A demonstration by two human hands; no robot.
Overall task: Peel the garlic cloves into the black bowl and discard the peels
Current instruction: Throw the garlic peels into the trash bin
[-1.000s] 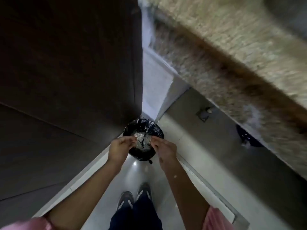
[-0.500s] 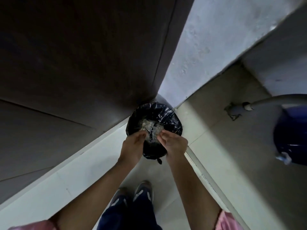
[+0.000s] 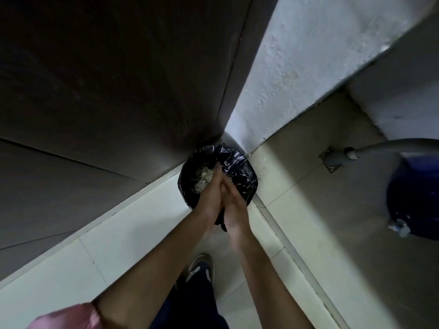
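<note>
A small bin lined with a black bag [image 3: 242, 167] stands on the floor in the corner. Pale garlic peels [image 3: 201, 178] lie inside it, with small flakes stuck to the bag. My left hand [image 3: 210, 198] and my right hand [image 3: 235, 204] are pressed palm to palm right above the bin, fingers straight and pointing down into it. I see nothing held between them. The black bowl and the garlic cloves are out of view.
A dark wooden panel [image 3: 114, 86] rises on the left and a white wall [image 3: 299, 67] behind the bin. A blue container [image 3: 413, 195] and a grey pipe [image 3: 380, 150] sit at the right. My shoe [image 3: 200, 267] rests on the tiled floor.
My hands were apart with fingers pinched over the bin; now they are pressed flat together. The view has tilted down toward the floor, away from the counter.
</note>
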